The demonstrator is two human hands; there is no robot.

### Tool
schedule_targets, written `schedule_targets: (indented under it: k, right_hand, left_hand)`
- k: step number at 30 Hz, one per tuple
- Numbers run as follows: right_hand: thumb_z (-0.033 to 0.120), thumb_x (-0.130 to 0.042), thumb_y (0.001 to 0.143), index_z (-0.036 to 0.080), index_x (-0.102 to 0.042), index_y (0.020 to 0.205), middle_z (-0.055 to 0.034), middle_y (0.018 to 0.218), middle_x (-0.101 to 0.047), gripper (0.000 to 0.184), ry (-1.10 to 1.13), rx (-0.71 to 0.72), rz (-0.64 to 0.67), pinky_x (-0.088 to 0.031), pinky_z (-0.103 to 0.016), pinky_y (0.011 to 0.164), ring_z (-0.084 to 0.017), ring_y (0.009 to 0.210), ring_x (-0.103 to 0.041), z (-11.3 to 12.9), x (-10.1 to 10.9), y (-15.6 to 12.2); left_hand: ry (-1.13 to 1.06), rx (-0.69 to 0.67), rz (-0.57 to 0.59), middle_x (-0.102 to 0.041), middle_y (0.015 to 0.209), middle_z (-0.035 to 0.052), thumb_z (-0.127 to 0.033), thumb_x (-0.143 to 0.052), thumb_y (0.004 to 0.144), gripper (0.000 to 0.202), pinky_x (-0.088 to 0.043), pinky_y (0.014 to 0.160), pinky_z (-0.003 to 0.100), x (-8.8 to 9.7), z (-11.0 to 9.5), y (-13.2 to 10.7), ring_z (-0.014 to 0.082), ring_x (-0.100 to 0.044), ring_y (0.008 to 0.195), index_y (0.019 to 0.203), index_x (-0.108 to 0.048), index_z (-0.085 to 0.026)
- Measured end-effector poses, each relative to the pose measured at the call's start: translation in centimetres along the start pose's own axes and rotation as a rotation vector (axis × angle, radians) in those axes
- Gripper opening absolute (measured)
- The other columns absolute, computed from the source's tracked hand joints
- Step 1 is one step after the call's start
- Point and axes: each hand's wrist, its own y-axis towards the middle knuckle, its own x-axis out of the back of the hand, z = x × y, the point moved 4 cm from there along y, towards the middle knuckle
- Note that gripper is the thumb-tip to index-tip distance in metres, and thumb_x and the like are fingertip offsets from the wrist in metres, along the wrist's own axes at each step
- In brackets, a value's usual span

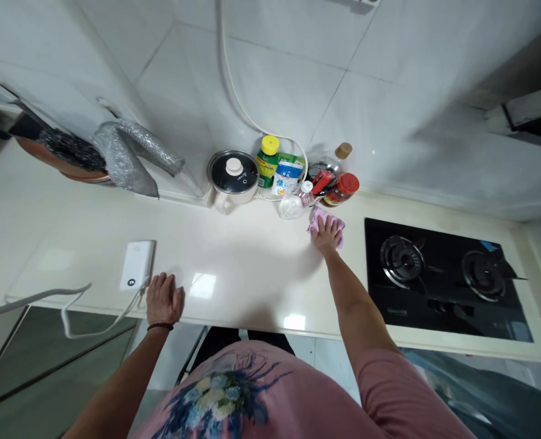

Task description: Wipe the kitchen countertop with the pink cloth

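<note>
A pink cleaning cloth [338, 227] lies bunched on the pale countertop [252, 268], left of the stove. My right hand [326, 236] holds it pressed against the surface, with the fingers spread over it. Close to the counter's front edge, my left hand [163, 299] rests on the top with its fingers extended and nothing in it. Just beside that hand is a white power bank [136, 265] with a white cable [133, 303] running from it over the edge.
A black gas stove [439, 286] is at right. Along the wall stand an electric pot [234, 177], a yellow-capped container [268, 161], a white-blue packet [286, 178], a red-lidded jar [341, 190] and a brown-capped bottle [342, 152]. Silver wrap [127, 152] hangs at left.
</note>
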Motion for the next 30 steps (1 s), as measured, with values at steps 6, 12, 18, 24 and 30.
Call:
schedule_targets:
  k: [6,12,18,24,30]
  right_hand:
    - [0.059,-0.020,0.106,0.033,-0.014,0.174,-0.0081,0.183,-0.012,0.073,0.012,0.009,-0.014,-0.018,-0.072,0.128,-0.038,0.166,-0.013,-3.5,-0.3,2.7]
    - [0.061,-0.018,0.106,0.032,-0.015,0.174,-0.0104,0.183,-0.014,0.074,0.024,-0.134,-0.012,-0.014,-0.076,0.127,-0.040,0.166,-0.014,-10.2,-1.3,-2.1]
    - [0.060,-0.021,0.106,0.028,-0.021,0.173,-0.0124,0.183,-0.014,0.075,0.112,-0.217,-0.007,-0.021,-0.068,0.129,-0.036,0.168,-0.009,-13.5,-2.7,-11.4]
    - [0.061,-0.018,0.107,0.031,-0.020,0.173,-0.0138,0.181,-0.020,0.073,0.109,-0.379,-0.038,-0.016,-0.077,0.126,-0.037,0.167,-0.014,-10.3,-3.4,-20.0]
    - [0.059,-0.023,0.107,0.032,-0.017,0.173,-0.0133,0.182,-0.016,0.072,0.139,-0.265,0.027,-0.011,-0.076,0.127,-0.038,0.168,-0.010,0.9,-3.6,-24.0]
  left_hand:
    - [0.008,0.007,0.010,-0.045,0.161,0.0212,-0.042,-0.048,0.103,0.058,-0.027,0.129,0.066,0.1,0.0,-0.1,0.0396,-0.030,0.159,0.155,-0.048,-0.017]
    - [-0.006,0.009,0.012,-0.045,0.162,0.0213,-0.043,-0.049,0.103,0.059,-0.026,0.129,0.067,-0.1,0.4,-0.1,0.0409,-0.030,0.159,0.155,-0.049,-0.017]
    - [-0.049,-0.015,0.016,-0.041,0.164,0.0236,-0.044,-0.051,0.100,0.063,-0.022,0.128,0.070,-0.2,0.4,0.0,0.0434,-0.026,0.160,0.156,-0.047,-0.015]
    - [-0.056,-0.045,0.043,-0.044,0.160,0.0241,-0.043,-0.050,0.100,0.062,-0.023,0.126,0.071,0.5,-0.5,0.6,0.0451,-0.027,0.158,0.154,-0.048,-0.014]
    - [-0.075,-0.057,0.057,-0.047,0.156,0.0247,-0.043,-0.050,0.100,0.057,-0.027,0.122,0.073,0.9,-1.1,0.6,0.0474,-0.029,0.156,0.150,-0.053,-0.015]
